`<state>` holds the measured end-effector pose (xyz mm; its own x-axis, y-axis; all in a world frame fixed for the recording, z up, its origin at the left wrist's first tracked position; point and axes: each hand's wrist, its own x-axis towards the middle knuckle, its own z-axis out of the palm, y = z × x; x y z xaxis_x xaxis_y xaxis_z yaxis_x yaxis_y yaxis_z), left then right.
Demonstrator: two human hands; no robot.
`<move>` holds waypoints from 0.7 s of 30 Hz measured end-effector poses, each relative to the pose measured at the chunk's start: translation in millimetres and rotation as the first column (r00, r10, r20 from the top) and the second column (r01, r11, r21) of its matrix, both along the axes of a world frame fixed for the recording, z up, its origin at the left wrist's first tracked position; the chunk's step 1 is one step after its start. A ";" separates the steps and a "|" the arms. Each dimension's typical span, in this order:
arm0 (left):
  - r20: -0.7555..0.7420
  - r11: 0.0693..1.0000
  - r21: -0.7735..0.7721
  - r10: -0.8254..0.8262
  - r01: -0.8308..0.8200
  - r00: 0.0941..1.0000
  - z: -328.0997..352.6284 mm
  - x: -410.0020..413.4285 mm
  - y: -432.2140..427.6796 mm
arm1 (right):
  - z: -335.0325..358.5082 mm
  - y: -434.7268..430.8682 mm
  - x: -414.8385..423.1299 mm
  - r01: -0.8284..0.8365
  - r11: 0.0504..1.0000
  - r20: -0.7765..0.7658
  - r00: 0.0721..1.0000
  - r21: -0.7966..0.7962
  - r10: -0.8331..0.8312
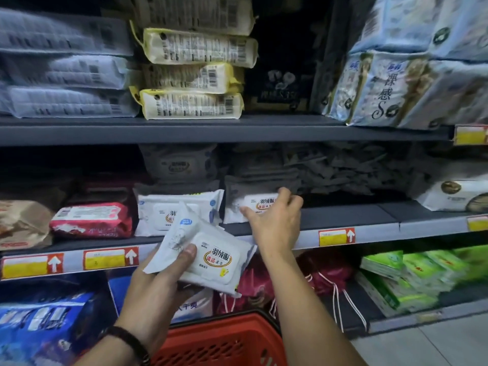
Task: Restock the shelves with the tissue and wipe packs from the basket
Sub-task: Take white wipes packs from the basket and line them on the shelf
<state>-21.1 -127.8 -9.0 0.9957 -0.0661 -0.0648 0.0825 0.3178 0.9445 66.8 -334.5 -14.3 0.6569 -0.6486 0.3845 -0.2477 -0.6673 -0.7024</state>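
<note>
**Head view: shelving wipes, mid-placement**

Left hand [158,276] grips wipe packs [214,262] at lower centre, thumb over the front one, above the red basket [219,344]. Right hand [274,220], centre frame, has its fingers spread and touches a matching shelf pack [237,210] on the middle shelf [369,220]. Can't tell if it presses. Hands apart. Step looks like seating that pack. Next likely: feed a held pack into the row, label outward, clear of the neighbour pack [158,210].
</note>
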 end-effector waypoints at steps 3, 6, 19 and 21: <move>-0.012 0.999 -0.051 -0.005 0.005 1.000 1.2 -2.1 -15.6 | 7.1 -12.6 -8.3 -0.073 0.997 0.002 0.997 0.025 0.073; -0.047 0.989 -0.145 -0.021 0.014 0.999 6.9 -3.1 -30.4 | 24.7 -30.6 -23.2 -0.132 0.976 0.071 0.990 0.174 0.122; -0.108 0.936 -0.326 -0.175 0.131 0.979 45.2 19.0 -94.0 | 44.4 -91.7 -80.3 -0.585 0.491 0.279 0.779 0.645 0.562; 0.002 0.997 -0.082 -0.011 0.011 1.000 43.2 31.5 -95.0 | 44.2 -98.5 -77.1 -0.590 0.564 0.337 0.802 0.578 0.494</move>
<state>10.4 -222.7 34.3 0.9950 -0.0822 -0.0576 0.0855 0.3936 0.9153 -10.4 -433.0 29.9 0.9461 -0.2958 0.1319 0.1278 -0.0332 -0.9912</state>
